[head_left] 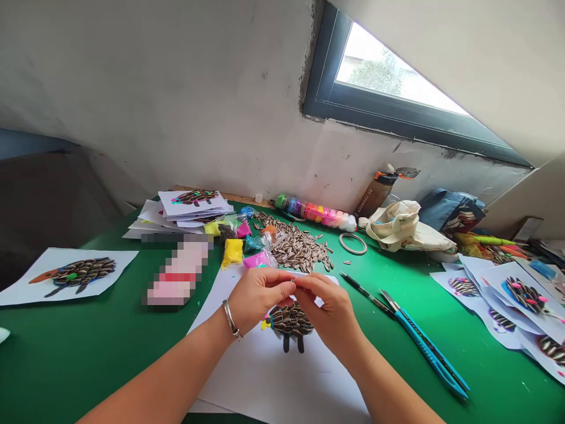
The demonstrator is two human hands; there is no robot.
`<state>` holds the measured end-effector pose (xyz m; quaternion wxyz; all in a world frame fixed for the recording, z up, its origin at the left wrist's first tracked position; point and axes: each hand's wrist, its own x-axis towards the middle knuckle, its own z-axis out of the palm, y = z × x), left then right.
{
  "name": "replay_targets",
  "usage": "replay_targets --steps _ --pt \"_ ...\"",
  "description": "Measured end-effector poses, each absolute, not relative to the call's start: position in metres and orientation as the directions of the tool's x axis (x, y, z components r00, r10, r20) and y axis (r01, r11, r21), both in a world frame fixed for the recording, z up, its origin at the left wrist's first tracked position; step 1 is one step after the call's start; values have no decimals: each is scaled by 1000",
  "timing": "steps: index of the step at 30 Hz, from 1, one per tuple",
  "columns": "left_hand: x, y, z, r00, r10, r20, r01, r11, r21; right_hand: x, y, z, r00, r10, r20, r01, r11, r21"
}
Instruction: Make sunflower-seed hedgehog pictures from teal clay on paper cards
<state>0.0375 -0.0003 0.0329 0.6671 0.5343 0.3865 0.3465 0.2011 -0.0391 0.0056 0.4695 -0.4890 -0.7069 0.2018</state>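
Observation:
My left hand (pixel 256 297) and my right hand (pixel 329 312) meet fingertip to fingertip above a white sheet (pixel 269 377). Both are pinched shut on a tiny bit I cannot make out, perhaps clay. Just under them on the sheet lies a seed animal (pixel 289 323), made of striped sunflower seeds with a yellow head and two dark legs. A silver bangle rings my left wrist. Behind my hands is a heap of loose sunflower seeds (pixel 295 244) on the green table (pixel 88 347).
Small clay bags (pixel 232 252) in yellow, pink and teal lie left of the seeds. A tube of coloured clay (pixel 315 213), a ring (pixel 352 243), a cloth bag (pixel 404 227), a blue cutter (pixel 426 347) and a pen (pixel 364 292) are at right. Finished seed pictures (pixel 73 274) lie left, back and right.

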Motion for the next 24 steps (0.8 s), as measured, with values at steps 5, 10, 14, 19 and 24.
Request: replay_targets --steps 5,10,14,19,24 --pt "38 0 31 385 918 -96 -27 115 993 202 -40 8 -56 900 433 513 398 -761" --pt "36 3 31 385 918 -92 34 86 996 203 -41 10 -44 878 477 499 433 -751" --pt "38 1 32 387 918 -84 59 66 996 201 -41 8 -63 886 460 488 429 -760" --pt "41 -2 29 404 909 -103 85 75 994 197 -42 7 -64 894 443 486 415 -769" --pt "41 -3 29 434 891 -129 105 92 990 199 -42 8 -46 890 453 500 413 -761"
